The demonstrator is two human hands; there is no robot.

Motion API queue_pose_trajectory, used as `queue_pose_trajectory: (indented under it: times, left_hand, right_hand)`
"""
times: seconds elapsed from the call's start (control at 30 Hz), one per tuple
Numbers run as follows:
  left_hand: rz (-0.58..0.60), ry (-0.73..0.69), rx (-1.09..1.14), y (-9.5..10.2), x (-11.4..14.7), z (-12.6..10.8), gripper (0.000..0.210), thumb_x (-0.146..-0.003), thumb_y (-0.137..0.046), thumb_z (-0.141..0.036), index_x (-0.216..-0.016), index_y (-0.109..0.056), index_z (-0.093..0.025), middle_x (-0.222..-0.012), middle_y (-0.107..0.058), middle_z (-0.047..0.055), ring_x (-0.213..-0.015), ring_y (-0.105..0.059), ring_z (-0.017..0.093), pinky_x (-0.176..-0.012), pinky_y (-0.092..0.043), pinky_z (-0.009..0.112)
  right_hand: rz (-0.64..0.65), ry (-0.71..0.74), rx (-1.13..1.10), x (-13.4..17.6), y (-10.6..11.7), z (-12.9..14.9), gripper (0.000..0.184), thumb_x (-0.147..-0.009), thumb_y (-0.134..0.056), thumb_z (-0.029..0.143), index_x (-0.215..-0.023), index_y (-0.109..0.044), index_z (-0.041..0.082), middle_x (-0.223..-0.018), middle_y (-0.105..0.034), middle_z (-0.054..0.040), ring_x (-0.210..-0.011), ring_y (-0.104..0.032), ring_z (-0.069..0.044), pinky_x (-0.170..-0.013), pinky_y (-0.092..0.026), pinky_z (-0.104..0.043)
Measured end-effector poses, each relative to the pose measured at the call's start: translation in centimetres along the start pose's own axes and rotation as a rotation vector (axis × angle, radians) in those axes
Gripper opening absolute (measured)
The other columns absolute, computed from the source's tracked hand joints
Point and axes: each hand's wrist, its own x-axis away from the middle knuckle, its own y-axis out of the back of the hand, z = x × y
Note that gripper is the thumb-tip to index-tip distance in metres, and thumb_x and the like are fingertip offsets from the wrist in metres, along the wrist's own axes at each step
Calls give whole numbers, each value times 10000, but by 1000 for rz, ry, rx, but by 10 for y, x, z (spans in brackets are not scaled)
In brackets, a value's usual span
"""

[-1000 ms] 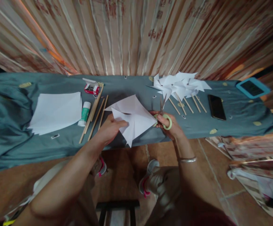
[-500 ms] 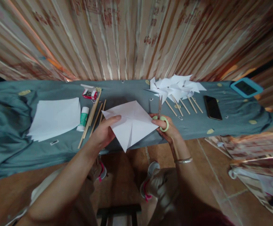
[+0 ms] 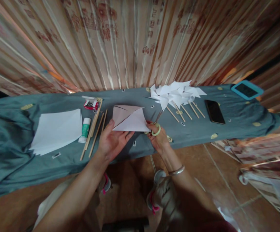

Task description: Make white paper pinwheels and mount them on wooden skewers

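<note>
A white sheet of paper (image 3: 132, 119) with cut slits running toward its middle is held up over the cloth. My left hand (image 3: 112, 141) has its thumb at the sheet's left edge and its fingers below, partly hidden by the paper. My right hand (image 3: 158, 139) pinches the sheet's right corner while also gripping scissors (image 3: 156, 129) with pale green handles, their blades pointing away from me. Beyond the right hand lie several white paper pinwheels (image 3: 176, 93) on wooden sticks, overlapping each other.
Left of the hands lie wooden sticks (image 3: 96, 132), a green-and-white glue stick (image 3: 84, 130), a stack of white paper (image 3: 57, 130) and an opened small red box (image 3: 91, 103). At right are a black phone (image 3: 214, 111) and a blue-framed device (image 3: 247, 89). A curtain (image 3: 120, 45) hangs behind.
The sheet has tilted and turned so its near point no longer hangs toward me. Both hands have shifted with it, the right one leftward, and the scissor blades now lean to the right.
</note>
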Motion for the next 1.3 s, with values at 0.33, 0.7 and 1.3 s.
queue_pose_trajectory:
  times: [0.33, 0.7, 1.3]
  left_hand:
    - [-166, -43, -70, 1, -10, 14, 321, -686, -743, -151, -997, -663, -165, -966, -741, 47, -989, -682, 215, -935, -534, 373]
    - [-226, -195, -88, 7, -17, -11, 447, -718, -592, -8, -1106, -642, -225, -941, -745, 21, -951, -689, 204, -877, -556, 359]
    - [-242, -152, -82, 7, -16, -5, 517, -782, -534, 16, -1251, -569, -197, -953, -739, 56, -993, -691, 230, -910, -561, 406]
  right_hand:
    - [2, 36, 231, 19, -14, -8, 556, -418, -891, 352, -892, -644, 198, -582, -582, 84, -487, -484, -79, -445, -380, -208]
    - [573, -191, 480, 44, 13, 12, 593, -726, -638, 712, -916, -659, 151, -718, -722, -68, -616, -656, -143, -465, -445, -194]
    - [758, -220, 637, 47, 11, 9, 580, -728, -673, 672, -916, -646, 124, -698, -676, -52, -579, -607, -117, -447, -420, -191]
